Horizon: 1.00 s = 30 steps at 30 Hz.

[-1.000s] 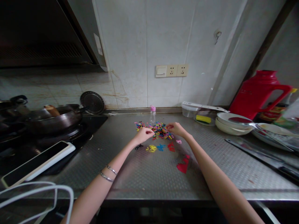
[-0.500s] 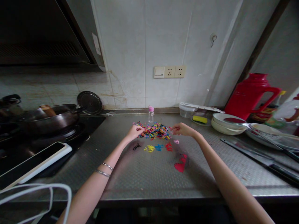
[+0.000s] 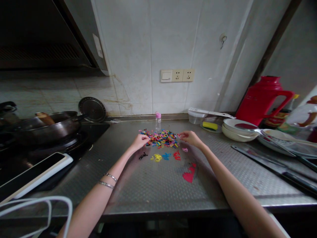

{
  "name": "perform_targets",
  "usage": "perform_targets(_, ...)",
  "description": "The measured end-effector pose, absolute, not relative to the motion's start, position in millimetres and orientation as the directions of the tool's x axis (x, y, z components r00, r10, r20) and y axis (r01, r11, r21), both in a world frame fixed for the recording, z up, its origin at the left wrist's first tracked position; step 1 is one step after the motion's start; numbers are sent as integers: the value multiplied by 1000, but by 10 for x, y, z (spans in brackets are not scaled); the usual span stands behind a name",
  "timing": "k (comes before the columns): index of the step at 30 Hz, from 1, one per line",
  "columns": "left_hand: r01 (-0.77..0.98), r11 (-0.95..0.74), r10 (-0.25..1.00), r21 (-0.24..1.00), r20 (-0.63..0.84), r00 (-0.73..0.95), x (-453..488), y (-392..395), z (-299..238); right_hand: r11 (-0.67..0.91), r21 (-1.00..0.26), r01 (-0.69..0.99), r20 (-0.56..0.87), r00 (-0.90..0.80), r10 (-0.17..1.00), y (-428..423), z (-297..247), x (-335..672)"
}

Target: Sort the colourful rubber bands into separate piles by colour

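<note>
Left hand (image 3: 140, 141) is drawing back from the middle of the pile (image 3: 160, 138) to its left edge. A second ago it was lying over the bands. Its fingers are curled and bunched at the tips, and whether a band is sitting between them is too small to tell. The pile of mixed bands is lying mid-counter between both hands. Nearer the person, five small clumps are lying in a row: black (image 3: 143, 155), yellow (image 3: 156, 157), blue (image 3: 166, 156), red (image 3: 176, 154) and pink (image 3: 184, 149). The row is looking the same as a second ago, so the sorting is reading as still early, with most bands unsorted. Right hand (image 3: 189, 137) is staying at the pile's right edge, its fingertips pinched together over something small and reddish.

Going left to right around them, a wok (image 3: 49, 124) is sitting on the hob, a phone (image 3: 34, 175) is lying near the counter (image 3: 148, 195) edge, and a small bottle (image 3: 157, 120) is standing just behind the pile. A sponge (image 3: 210, 125), bowls (image 3: 235, 127), a knife (image 3: 272, 167) and a red flask (image 3: 262, 99) are crowding the right side. Nothing is lying between the hands and the clumps.
</note>
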<state>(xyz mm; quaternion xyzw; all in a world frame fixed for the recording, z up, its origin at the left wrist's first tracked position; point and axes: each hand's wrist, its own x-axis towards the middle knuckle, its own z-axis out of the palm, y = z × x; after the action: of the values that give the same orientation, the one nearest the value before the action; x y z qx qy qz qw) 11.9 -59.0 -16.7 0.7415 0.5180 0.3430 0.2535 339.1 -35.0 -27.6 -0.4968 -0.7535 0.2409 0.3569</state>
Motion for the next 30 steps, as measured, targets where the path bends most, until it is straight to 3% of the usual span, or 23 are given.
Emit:
perform_targets(6, 581, -334, 942, 742, 246, 227, 133, -625, -155, 334, -785, 521, 255, -220, 942, -332, -333, 3372)
perform_targets(12, 492, -356, 933, 794, 271, 237, 326, -661, -104, 239, -947, 216, 197, -201, 960, -407, -225, 3277)
perform_targets(20, 334, -382, 875, 862, 222, 430, 969, -629, 30, 153, -980, -129, 178, -210, 961, -566, -38, 3068)
perform_targets(30, 283, -450, 830, 847, 281, 481, 1146, -563, 72, 57, -975, -214, 121, -299, 947, -746, 104, 2906)
